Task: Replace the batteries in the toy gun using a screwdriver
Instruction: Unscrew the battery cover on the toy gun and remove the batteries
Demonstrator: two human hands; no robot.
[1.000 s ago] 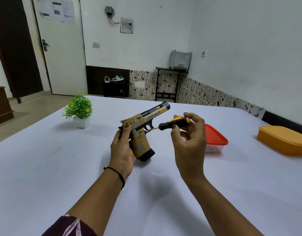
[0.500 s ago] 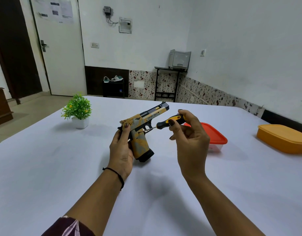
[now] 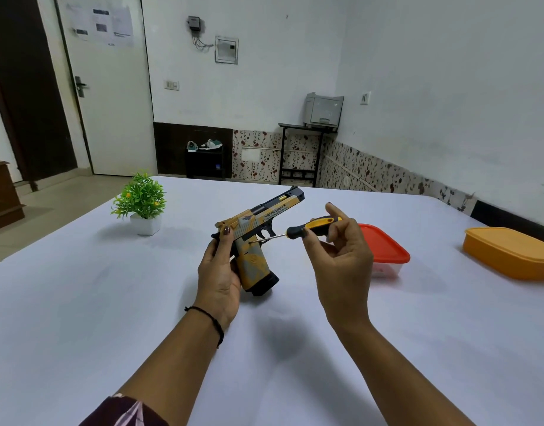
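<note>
On the far left of the white table (image 3: 65, 302) I log a small green plant (image 3: 140, 196) in a white pot (image 3: 145, 226). It stands upright, well apart from both hands.

Centre-left: the left hand (image 3: 218, 272) grips the toy gun (image 3: 258, 238) from behind. Its fingers are wrapped round the back of the handle and the thumb lies up against the rear of the slide. The gun is held clear of the table, muzzle pointing up and to the right, butt down. Its body is tan and grey, with a black top and black base.

Centre: a screwdriver (image 3: 313, 226) with a black-and-yellow handle. Its thin metal shaft runs left, and the tip meets the side of the gun just above the handle, behind the trigger.

Right of centre: the right hand (image 3: 341, 265) pinches the screwdriver handle between thumb and fingertips. One finger is raised above the handle and the lower fingers are loosely curled.

Just beyond that hand a clear container (image 3: 387, 269) sits on the table with its red lid (image 3: 386, 249) on, its left end hidden by the hand. I cannot tell what is inside through the clear wall.

Far right: an orange container (image 3: 510, 253) on the table, orange lid on. Its walls are opaque, so the contents are hidden.
</note>
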